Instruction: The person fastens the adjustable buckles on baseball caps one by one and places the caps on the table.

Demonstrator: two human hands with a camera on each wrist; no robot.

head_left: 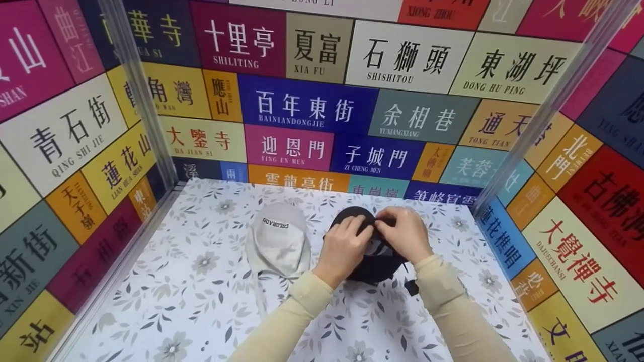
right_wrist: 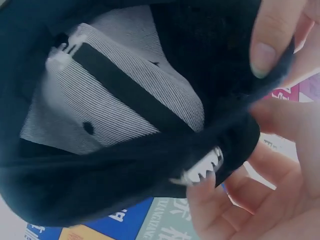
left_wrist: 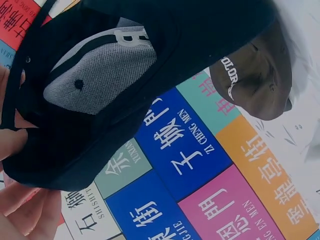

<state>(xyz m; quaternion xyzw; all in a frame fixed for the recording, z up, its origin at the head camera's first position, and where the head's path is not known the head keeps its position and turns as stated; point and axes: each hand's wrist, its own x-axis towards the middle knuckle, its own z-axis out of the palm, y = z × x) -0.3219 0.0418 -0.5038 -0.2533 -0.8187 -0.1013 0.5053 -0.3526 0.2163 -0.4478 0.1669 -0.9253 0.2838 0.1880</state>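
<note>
A black cap (head_left: pixel 370 269) is between both hands at the right of the table's back part. My left hand (head_left: pixel 344 246) grips the cap's near left side with its fingers bent over the top. With thumb and fingers my right hand (head_left: pixel 407 234) pinches the far right edge. In the left wrist view the cap's inside shows pale mesh lining (left_wrist: pixel 105 70) and a dark strap (left_wrist: pixel 17 70) hanging at its edge. The right wrist view shows a thumb (right_wrist: pixel 270 45) on the rim and fingers below, beside white embroidery (right_wrist: pixel 202 167).
A light beige cap (head_left: pixel 279 246) printed COLORADO lies left of the black cap, its strap (head_left: pixel 259 294) trailing toward me. White floral cloth covers the table (head_left: pixel 176 281). Panels of coloured place-name signs (head_left: pixel 307 105) stand behind and on both sides, with clear corner posts (head_left: pixel 146 95).
</note>
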